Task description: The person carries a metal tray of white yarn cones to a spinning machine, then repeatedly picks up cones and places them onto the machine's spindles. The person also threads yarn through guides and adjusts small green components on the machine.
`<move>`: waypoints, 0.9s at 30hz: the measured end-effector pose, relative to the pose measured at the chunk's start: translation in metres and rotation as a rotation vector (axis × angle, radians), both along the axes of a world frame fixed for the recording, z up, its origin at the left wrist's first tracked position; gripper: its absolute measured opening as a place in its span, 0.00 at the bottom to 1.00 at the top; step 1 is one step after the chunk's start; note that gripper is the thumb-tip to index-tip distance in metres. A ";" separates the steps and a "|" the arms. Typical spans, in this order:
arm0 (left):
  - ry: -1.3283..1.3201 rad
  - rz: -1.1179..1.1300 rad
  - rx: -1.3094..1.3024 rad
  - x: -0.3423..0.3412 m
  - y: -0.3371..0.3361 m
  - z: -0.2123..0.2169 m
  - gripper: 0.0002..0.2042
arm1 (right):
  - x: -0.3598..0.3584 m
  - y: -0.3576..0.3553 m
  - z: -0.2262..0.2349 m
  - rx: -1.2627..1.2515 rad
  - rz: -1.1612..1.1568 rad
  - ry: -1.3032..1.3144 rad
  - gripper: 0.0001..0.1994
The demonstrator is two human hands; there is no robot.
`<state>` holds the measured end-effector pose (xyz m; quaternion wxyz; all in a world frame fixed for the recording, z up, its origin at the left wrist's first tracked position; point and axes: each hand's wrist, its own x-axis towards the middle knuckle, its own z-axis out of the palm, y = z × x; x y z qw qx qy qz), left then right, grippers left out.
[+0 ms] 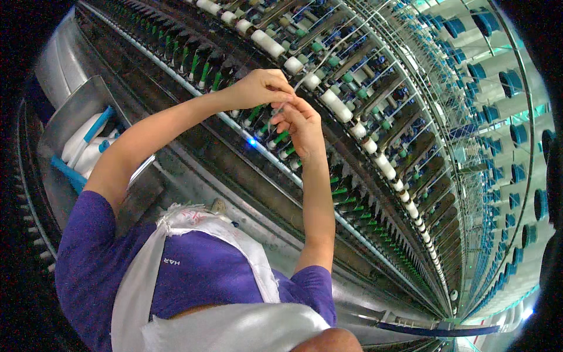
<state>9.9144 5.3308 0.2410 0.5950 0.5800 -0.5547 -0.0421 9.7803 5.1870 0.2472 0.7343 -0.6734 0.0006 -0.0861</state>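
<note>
Both hands meet in front of the white rollers (336,105) of a long spinning machine, above its row of green bobbins (281,138). My left hand (263,89) is closed in a pinch, its fingertips touching those of the right; whatever it grips is too small to make out. Curled fingers and thumb of my right hand (302,124) close on a pale wisp of fibre (274,115) that hangs beside them. A white strand (305,76) runs from the rollers down close to the fingertips.
A metal rail (252,141) with a blue light crosses below my hands. At left, a metal bin (97,88) holds white packages and blue tubes. Blue-ended white spools (511,85) hang at upper right. The machine stretches away to lower right.
</note>
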 end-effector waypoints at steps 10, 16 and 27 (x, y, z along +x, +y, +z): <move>0.480 -0.002 0.047 0.095 -0.076 0.041 0.12 | 0.143 -0.177 0.084 -1.170 -0.430 -0.251 0.12; 0.276 0.062 -0.032 0.143 -0.145 0.075 0.12 | 0.279 -0.244 0.121 -2.166 -0.277 0.260 0.13; -0.268 0.215 -0.176 0.203 -0.208 0.107 0.12 | 0.277 -0.232 0.126 -2.113 -0.184 0.434 0.13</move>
